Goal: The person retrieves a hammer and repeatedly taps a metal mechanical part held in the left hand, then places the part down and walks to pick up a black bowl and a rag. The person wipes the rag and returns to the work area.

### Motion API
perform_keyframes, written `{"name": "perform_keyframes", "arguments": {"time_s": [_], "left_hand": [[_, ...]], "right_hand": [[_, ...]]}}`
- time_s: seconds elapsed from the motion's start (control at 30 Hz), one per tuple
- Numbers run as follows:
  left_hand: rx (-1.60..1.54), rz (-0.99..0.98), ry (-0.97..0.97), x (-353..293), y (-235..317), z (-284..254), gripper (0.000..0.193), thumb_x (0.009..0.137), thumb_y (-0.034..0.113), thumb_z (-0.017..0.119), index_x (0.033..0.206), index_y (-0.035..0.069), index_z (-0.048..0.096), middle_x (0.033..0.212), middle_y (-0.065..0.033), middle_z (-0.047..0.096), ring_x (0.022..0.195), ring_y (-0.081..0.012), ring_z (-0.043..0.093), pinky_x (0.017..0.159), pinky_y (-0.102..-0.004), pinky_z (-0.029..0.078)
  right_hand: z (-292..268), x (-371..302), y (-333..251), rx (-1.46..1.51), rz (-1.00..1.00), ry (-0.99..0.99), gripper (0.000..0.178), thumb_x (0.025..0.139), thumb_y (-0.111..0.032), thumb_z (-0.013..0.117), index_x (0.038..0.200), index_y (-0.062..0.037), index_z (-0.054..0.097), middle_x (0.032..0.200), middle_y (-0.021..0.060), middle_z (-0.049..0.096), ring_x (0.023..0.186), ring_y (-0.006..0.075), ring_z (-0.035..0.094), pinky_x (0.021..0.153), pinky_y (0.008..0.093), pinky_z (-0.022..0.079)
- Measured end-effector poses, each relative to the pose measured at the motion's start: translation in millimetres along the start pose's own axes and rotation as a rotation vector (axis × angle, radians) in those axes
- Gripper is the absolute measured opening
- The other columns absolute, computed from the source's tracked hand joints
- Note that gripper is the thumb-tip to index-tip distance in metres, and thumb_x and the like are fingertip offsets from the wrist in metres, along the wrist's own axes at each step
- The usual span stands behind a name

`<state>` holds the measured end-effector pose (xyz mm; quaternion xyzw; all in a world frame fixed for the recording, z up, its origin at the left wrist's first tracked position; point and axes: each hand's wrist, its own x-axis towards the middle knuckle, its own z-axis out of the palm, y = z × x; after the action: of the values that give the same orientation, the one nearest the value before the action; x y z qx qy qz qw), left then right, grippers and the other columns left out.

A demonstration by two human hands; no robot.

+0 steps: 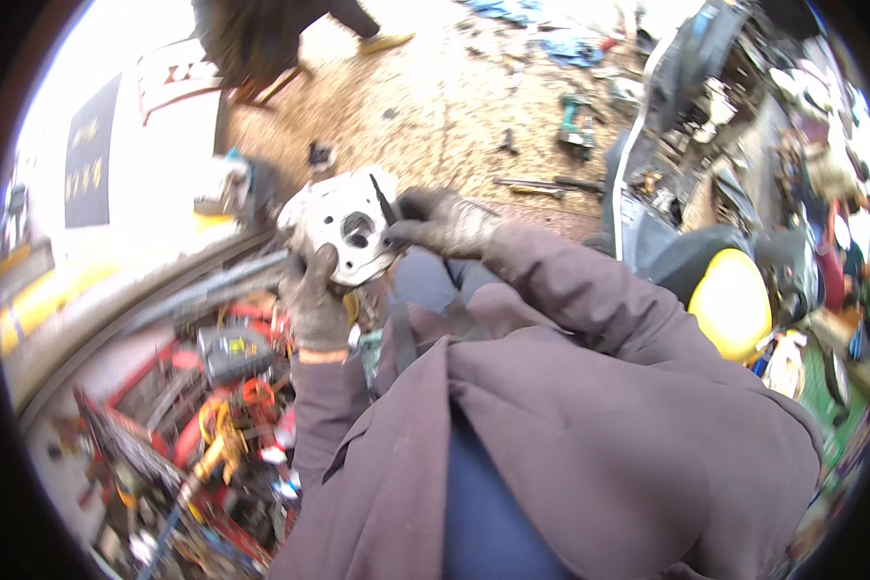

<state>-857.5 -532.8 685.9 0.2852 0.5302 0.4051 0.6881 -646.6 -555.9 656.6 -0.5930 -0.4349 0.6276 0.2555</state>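
A pale cast-metal housing point(331, 220) with a large round bore and several small holes is held up in front of my lap. My left hand point(317, 304), in a dark work glove, grips its lower left edge, thumb on the face. At the right edge, my gloved right hand point(447, 224) has its fingers closed around a thin dark strip point(382, 198) that lies across the housing's rim. Blur hides what kind of strip it is, and whether these fingers also touch the metal.
Ahead on the board floor lie a teal power tool point(577, 126) and screwdrivers point(541, 189). Mixed tools and a dark case point(234, 353) crowd the lower left. A yellow hard hat point(732, 304) sits at right near heaped parts. Another person point(261, 39) is at upper left.
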Motion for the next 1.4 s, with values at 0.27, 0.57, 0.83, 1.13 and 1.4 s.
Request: {"name": "perform_keyframes", "arguments": {"time_s": [0.27,0.57,0.83,1.13,1.4], "left_hand": [[0.073,-0.094,-0.191,79,7,48,0.052,0.076,0.019,0.078,0.117,-0.004,0.054,0.106,-0.0119,0.063,0.09,-0.0209,0.066,0.073,-0.0319,0.057],[0.219,-0.233,-0.362,165,-1,85,0.051,0.077,0.019,0.077,0.115,-0.004,0.054,0.103,-0.0123,0.064,0.086,-0.0211,0.067,0.072,-0.0321,0.056],[0.403,-0.273,-0.444,212,-23,139,0.052,0.08,0.019,0.073,0.123,-0.002,0.052,0.108,-0.011,0.063,0.089,-0.0199,0.066,0.069,-0.0317,0.057],[0.505,-0.303,-0.479,249,-50,230,0.055,0.078,0.012,0.073,0.127,0.0,0.051,0.113,-0.0114,0.062,0.095,-0.0228,0.065,0.078,-0.0335,0.056],[0.591,-0.328,-0.495,278,-94,331,0.044,0.083,0.009,0.068,0.121,-0.001,0.05,0.111,-0.0142,0.061,0.092,-0.0235,0.065,0.071,-0.0353,0.058]], "right_hand": [[-42,31,14,0.01,0.08,0.153,0.049,0.079,-0.042,0.069,0.102,0.0008,0.065,0.093,0.0191,0.068,0.089,0.03,0.066,0.08,0.0395,0.051],[-65,72,43,0.172,0.214,0.255,0.049,0.081,-0.046,0.06,0.101,-0.002,0.067,0.093,0.0184,0.069,0.091,0.0313,0.066,0.084,0.0399,0.049],[-100,70,86,0.204,0.323,0.433,0.054,0.082,-0.048,0.062,0.115,-0.0058,0.064,0.11,0.019,0.066,0.106,0.0335,0.062,0.094,0.0404,0.046],[-186,30,149,0.568,0.453,0.406,0.036,0.088,-0.033,0.062,0.111,-0.0047,0.065,0.101,0.0132,0.069,0.089,0.0215,0.066,0.08,0.0321,0.052],[-257,23,209,0.716,0.587,0.561,0.034,0.089,-0.029,0.064,0.113,-0.0046,0.065,0.098,0.0121,0.069,0.086,0.019,0.066,0.08,0.0314,0.052]]}}
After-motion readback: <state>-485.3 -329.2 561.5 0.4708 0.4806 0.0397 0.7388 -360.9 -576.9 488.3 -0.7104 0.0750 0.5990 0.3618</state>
